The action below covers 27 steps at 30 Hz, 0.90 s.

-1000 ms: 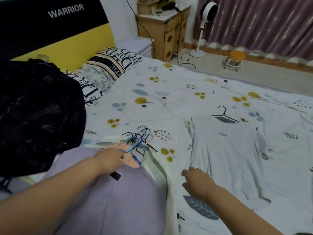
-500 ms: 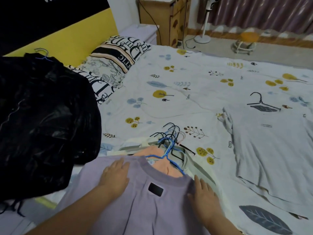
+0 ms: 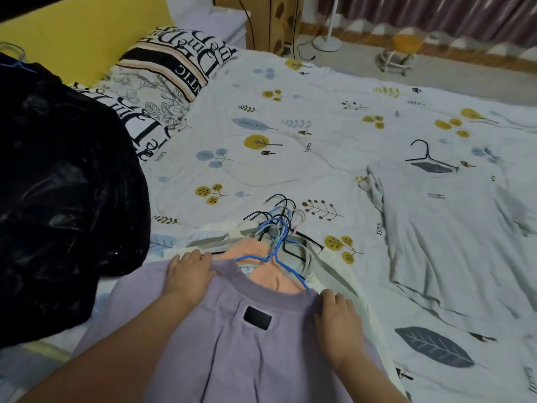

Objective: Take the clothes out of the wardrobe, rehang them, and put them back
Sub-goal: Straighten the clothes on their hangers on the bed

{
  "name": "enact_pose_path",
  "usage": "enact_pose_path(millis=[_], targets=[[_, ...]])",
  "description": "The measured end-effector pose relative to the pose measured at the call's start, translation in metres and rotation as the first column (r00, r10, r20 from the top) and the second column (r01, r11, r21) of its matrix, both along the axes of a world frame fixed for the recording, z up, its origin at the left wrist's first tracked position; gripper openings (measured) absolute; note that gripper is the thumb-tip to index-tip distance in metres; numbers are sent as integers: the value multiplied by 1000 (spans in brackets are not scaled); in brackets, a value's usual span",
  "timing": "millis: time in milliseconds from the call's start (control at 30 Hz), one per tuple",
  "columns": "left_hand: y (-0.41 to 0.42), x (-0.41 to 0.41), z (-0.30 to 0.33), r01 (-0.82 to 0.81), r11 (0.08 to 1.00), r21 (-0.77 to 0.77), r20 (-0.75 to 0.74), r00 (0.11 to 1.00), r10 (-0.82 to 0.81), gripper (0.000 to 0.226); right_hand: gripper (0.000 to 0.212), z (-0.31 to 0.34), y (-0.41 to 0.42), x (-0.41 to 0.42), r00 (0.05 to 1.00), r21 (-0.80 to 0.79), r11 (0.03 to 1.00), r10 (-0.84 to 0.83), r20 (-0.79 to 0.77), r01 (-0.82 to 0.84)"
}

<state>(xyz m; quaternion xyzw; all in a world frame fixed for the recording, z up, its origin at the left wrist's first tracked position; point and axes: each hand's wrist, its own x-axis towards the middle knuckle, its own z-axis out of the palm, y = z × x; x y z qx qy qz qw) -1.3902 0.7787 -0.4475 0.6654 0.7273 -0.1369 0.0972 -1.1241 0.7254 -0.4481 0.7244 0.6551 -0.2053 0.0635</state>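
A purple shirt with a black patch lies on top of a pile of hung clothes at the near edge of the bed. My left hand rests on its left shoulder, fingertips at the fabric's edge. My right hand rests on its right shoulder in the same way. A blue hanger sticks out of the purple collar over an orange garment. Several hanger hooks fan out beyond it. A grey T-shirt lies flat to the right, with a black hanger in its neck.
A bulky black garment on a hanger fills the left side. Patterned pillows lie by the yellow headboard. Across the floor stand a wooden cabinet, a fan base and a small stool by the curtains.
My left hand let go of the hangers and both hands came down on the purple shirt's shoulders. The view tilted down and closer to the bed.
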Motion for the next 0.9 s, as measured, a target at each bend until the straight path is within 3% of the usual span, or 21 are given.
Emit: enact_pose_path(millis=[100,300,433,600,767,900], targets=[[-9,-2,15,-3,998,68,35,999,0,26,6,14,-2,0,995,0,1000,-31,-92,31],[-50,-6,66,-183,939,291,252,961,109,14,16,55,-31,3,976,111,992,-33,-215,58],[-92,-9,107,-213,900,381,298,950,98,19,33,98,-58,8,958,169,985,27,-285,23],[-152,-10,165,-220,840,497,257,961,100,15,38,156,-105,14,934,233,972,111,-340,-31],[-223,-13,227,-164,832,530,188,979,74,18,16,210,-165,20,899,308,951,165,-406,-36],[-275,-13,275,-150,810,566,174,983,60,19,25,249,-209,25,884,383,922,221,-412,-53]])
